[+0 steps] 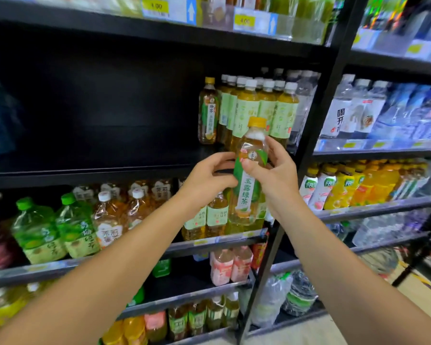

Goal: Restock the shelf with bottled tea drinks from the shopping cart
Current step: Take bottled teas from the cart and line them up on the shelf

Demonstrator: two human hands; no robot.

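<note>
A green tea bottle with a yellow cap and green label is held upright in front of the shelves. My right hand grips its upper body, thumb across the label. My left hand curls round the bottle's left side at mid height. Behind it runs a black shelf, bare on its left and middle. One matching yellow-capped bottle stands on that shelf beside a group of white-capped tea bottles. No shopping cart shows in the head view.
A black upright post divides this bay from a bay of water bottles on the right. Below are rows of large green-capped bottles and orange drinks. Price tags hang on the shelf edge above.
</note>
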